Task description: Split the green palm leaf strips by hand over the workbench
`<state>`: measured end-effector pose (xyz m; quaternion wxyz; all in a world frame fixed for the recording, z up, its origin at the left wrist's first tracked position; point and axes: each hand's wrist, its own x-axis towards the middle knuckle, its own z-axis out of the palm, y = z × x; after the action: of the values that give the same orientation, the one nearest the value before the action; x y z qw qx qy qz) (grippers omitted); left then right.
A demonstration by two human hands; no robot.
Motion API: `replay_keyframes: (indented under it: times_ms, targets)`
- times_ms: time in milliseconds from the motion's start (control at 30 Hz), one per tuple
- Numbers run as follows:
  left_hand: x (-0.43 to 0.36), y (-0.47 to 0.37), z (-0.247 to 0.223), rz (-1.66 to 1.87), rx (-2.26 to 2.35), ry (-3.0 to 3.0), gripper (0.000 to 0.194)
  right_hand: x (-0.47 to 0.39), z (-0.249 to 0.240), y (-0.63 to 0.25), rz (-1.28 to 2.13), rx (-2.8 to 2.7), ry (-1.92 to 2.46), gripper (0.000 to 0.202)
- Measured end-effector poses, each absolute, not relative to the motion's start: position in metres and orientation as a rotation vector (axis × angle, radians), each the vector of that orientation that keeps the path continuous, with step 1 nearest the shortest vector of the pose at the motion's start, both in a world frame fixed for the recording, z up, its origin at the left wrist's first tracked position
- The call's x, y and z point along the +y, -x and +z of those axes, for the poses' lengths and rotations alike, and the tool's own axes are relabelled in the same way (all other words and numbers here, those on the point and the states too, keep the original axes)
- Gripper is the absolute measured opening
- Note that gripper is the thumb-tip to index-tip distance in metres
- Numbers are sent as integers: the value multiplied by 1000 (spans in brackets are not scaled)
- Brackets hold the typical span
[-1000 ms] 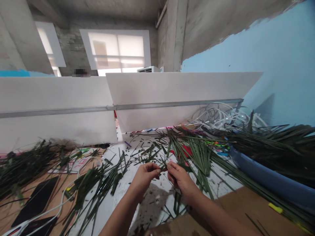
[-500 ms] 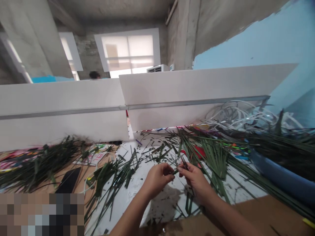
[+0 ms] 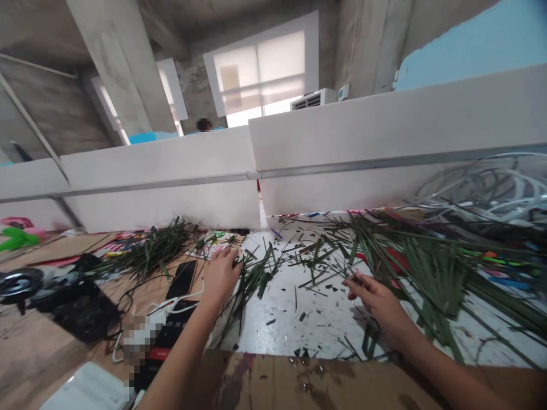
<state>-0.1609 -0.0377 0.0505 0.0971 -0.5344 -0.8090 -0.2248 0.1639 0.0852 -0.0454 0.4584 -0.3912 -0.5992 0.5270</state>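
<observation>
My left hand (image 3: 223, 272) reaches out at the left edge of the white work surface, over a printed sheet (image 3: 209, 249). Its fingers are bent downward and apart from the thumb, with no object visible in its grasp; the fingertips are partly hidden. Beside it lies a small heap of cut green leaf strips (image 3: 261, 272). My right hand (image 3: 371, 293) hovers over the right half of the surface. Its thumb and fingers are pinched together on something thin and dark that I cannot make out. Long green leaves (image 3: 436, 273) fan out to its right.
Leaf scraps and wet spots dot the white surface (image 3: 282, 319). Cardboard (image 3: 256, 376) covers the near edge. At left are a phone (image 3: 182, 280), cables, a black device (image 3: 81, 307) and a leaf pile (image 3: 160, 247). A white partition (image 3: 171, 199) stands behind; white tubing (image 3: 504, 182) coils at right.
My hands have parted: the left has moved away to the left, beside the leaf strips, while the right stays over the right side. The view has turned leftward, showing more of the left table.
</observation>
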Motion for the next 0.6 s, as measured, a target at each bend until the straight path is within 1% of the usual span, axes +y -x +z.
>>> replay_keyframes:
  times_ms: [67,233,300,367,433,533,600]
  targets:
    - [-36,152,49,-660,-2302,1597,40,88,-46,-166,1182,-1611,942,34]
    - [-18,92,41,-787,-2062,1801,31,90,-32,-175,751,-2161,1066,25]
    - [-14,63,32,-810,-1998,1912,28,85,-25,-178,612,-2352,1124,26]
    - [-14,40,18,-805,-1948,2019,25,78,-18,-183,491,-2468,1168,28]
    - [-17,26,2,-785,-1898,2126,26,70,-14,-189,385,-2525,1213,25]
    - [-15,25,-28,-783,-1833,2206,27,63,-12,-201,256,-2548,1239,18]
    - [-4,33,-48,-782,-1757,2261,27,63,-14,-210,173,-2532,1248,19]
